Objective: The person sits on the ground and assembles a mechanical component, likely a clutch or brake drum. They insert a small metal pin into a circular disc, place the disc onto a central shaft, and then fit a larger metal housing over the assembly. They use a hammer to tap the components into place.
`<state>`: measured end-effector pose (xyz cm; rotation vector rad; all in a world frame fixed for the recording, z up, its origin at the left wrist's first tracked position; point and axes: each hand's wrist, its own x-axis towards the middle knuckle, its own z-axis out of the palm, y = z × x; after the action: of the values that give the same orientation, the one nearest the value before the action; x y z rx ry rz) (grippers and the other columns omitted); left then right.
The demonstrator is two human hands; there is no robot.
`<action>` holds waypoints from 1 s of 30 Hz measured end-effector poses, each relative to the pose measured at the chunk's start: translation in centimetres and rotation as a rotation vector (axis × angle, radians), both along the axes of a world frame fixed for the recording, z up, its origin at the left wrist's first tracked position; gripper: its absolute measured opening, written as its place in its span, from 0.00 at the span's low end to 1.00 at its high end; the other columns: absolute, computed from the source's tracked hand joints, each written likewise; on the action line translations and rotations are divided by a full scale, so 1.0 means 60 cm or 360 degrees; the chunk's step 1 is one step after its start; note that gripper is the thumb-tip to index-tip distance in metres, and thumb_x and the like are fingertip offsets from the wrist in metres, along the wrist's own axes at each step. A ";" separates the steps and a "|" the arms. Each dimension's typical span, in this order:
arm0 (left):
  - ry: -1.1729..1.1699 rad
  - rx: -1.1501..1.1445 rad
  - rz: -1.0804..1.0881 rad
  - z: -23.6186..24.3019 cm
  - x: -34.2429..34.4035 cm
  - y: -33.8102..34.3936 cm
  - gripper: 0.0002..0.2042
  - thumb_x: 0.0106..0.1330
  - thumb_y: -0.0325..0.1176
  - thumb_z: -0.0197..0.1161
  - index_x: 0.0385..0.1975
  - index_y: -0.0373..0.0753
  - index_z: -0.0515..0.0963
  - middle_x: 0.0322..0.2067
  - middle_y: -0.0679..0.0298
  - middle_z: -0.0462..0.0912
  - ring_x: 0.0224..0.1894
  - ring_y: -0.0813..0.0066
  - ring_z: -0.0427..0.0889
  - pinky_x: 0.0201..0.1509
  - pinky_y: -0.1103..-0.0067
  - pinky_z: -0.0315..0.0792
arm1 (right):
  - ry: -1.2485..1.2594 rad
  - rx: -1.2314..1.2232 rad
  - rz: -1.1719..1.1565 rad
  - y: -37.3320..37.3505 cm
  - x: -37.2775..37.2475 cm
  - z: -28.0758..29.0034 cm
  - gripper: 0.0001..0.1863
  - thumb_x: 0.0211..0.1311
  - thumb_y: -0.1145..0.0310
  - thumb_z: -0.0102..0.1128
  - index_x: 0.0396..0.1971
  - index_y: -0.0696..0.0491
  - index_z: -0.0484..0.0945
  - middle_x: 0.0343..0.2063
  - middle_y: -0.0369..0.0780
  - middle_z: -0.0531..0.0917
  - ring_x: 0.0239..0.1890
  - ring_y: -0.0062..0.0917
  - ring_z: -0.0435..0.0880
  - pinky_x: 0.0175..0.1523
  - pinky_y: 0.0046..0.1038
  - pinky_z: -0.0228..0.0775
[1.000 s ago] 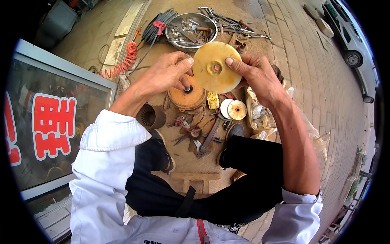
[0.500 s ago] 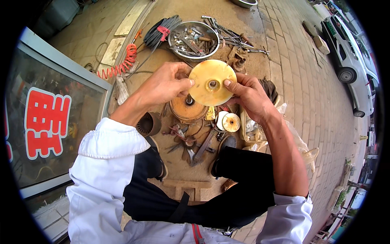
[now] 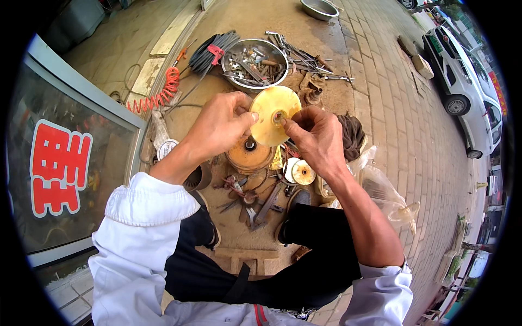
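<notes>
My left hand (image 3: 224, 120) pinches the left rim of a round yellow impeller disc (image 3: 265, 108), its thumb on the near face. At the disc's middle is a hub with a hole, where the thumb and fingertips of my right hand (image 3: 319, 137) are closed; whether they hold a small part there is hidden. The disc is held up and tilted above a rusty orange round housing (image 3: 244, 159) with a short dark shaft (image 3: 250, 144) standing up from it. Beside the housing lie a white disc (image 3: 289, 167) and a smaller stained cream disc (image 3: 303, 172).
A metal basin (image 3: 286, 61) of loose parts stands beyond my hands, with coiled black hose (image 3: 215, 46) to its left and several tools (image 3: 304, 54) to its right. A red coiled air hose (image 3: 168, 84) lies near the glass door (image 3: 70, 163). A clear plastic bag (image 3: 386, 193) sits right.
My right hand has moved from the disc's right rim to its central hub. The disc has turned, so it looks narrower, and my left hand still grips its edge.
</notes>
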<state>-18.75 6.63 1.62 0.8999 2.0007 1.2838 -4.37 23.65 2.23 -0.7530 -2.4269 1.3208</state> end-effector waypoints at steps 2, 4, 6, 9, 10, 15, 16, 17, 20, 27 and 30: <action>0.0045 0.0043 0.0005 0.001 0.009 0.000 0.12 0.70 0.32 0.63 0.43 0.27 0.78 0.32 0.64 0.81 0.32 0.81 0.79 0.36 0.80 0.75 | -0.0049 -0.0032 -0.0032 -0.007 -0.004 0.003 0.17 0.57 0.62 0.70 0.29 0.65 0.83 0.20 0.45 0.84 0.22 0.27 0.83 0.33 0.32 0.75; 0.0037 0.0106 0.0025 0.003 0.020 0.003 0.11 0.70 0.31 0.62 0.43 0.26 0.77 0.33 0.63 0.82 0.32 0.81 0.80 0.36 0.80 0.75 | -0.0057 0.0029 -0.0043 -0.008 -0.005 -0.002 0.17 0.57 0.62 0.70 0.29 0.65 0.83 0.19 0.46 0.84 0.22 0.29 0.83 0.33 0.33 0.75; 0.0037 0.0072 -0.0007 0.009 0.024 0.005 0.11 0.71 0.30 0.62 0.43 0.26 0.77 0.34 0.62 0.82 0.32 0.81 0.80 0.37 0.80 0.76 | -0.0046 0.0040 -0.0063 -0.008 -0.005 -0.003 0.17 0.57 0.62 0.69 0.28 0.65 0.84 0.19 0.49 0.84 0.23 0.34 0.85 0.34 0.35 0.76; 0.0065 0.0189 0.0051 0.005 0.031 0.008 0.12 0.67 0.30 0.64 0.41 0.24 0.79 0.31 0.54 0.85 0.30 0.73 0.85 0.35 0.75 0.78 | -0.0043 0.0021 -0.0028 -0.007 -0.001 0.006 0.15 0.62 0.67 0.68 0.32 0.68 0.83 0.20 0.42 0.86 0.20 0.17 0.82 0.26 0.24 0.74; 0.0079 0.0257 0.0087 0.002 0.033 0.009 0.13 0.65 0.31 0.65 0.39 0.24 0.81 0.29 0.51 0.87 0.30 0.69 0.88 0.34 0.73 0.79 | -0.0030 0.0053 -0.0033 -0.006 -0.001 0.004 0.14 0.62 0.67 0.68 0.32 0.67 0.84 0.20 0.42 0.86 0.21 0.17 0.82 0.27 0.24 0.74; -0.0062 0.0240 0.0016 0.009 0.040 0.012 0.12 0.70 0.30 0.62 0.45 0.26 0.78 0.36 0.58 0.84 0.33 0.78 0.83 0.37 0.78 0.77 | 0.0046 0.0115 -0.0052 -0.003 0.003 0.007 0.13 0.61 0.67 0.66 0.29 0.65 0.84 0.22 0.50 0.86 0.24 0.30 0.86 0.33 0.34 0.76; -0.0161 0.0219 -0.0009 0.010 0.040 0.012 0.12 0.72 0.30 0.61 0.47 0.27 0.77 0.39 0.61 0.83 0.35 0.81 0.80 0.39 0.81 0.77 | 0.0088 0.0036 -0.0060 0.002 0.005 0.006 0.12 0.62 0.68 0.65 0.31 0.64 0.84 0.23 0.49 0.86 0.24 0.28 0.85 0.33 0.33 0.76; -0.0220 0.0248 -0.0010 0.011 0.036 0.009 0.12 0.72 0.31 0.62 0.48 0.28 0.77 0.39 0.62 0.83 0.35 0.81 0.80 0.40 0.81 0.77 | 0.0136 -0.0044 -0.0062 0.011 0.004 0.007 0.11 0.63 0.69 0.65 0.32 0.64 0.85 0.23 0.47 0.87 0.24 0.27 0.84 0.32 0.32 0.76; -0.0417 0.0343 0.0015 0.018 0.021 -0.002 0.14 0.73 0.32 0.62 0.50 0.30 0.77 0.40 0.64 0.82 0.36 0.82 0.80 0.42 0.82 0.77 | 0.0210 -0.0199 -0.0191 0.048 0.007 0.024 0.09 0.65 0.70 0.65 0.35 0.62 0.86 0.21 0.40 0.84 0.22 0.20 0.78 0.29 0.27 0.73; -0.0652 0.0487 0.0080 0.038 0.012 -0.004 0.12 0.72 0.31 0.63 0.51 0.32 0.78 0.40 0.66 0.82 0.37 0.82 0.79 0.44 0.82 0.76 | 0.0054 0.0753 -0.0278 0.180 0.059 -0.029 0.15 0.61 0.70 0.63 0.43 0.65 0.84 0.33 0.55 0.87 0.40 0.40 0.89 0.47 0.39 0.78; -0.0610 0.0543 0.0054 0.033 0.009 -0.009 0.12 0.71 0.30 0.64 0.50 0.32 0.79 0.40 0.66 0.83 0.37 0.82 0.79 0.43 0.82 0.76 | -0.0209 0.0872 -0.0247 0.163 0.059 -0.019 0.19 0.62 0.69 0.62 0.49 0.66 0.82 0.42 0.59 0.86 0.49 0.45 0.87 0.54 0.41 0.77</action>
<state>-18.18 6.10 3.59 0.7026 1.5332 1.7056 -0.86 33.41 1.07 -0.8624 -2.5840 0.5171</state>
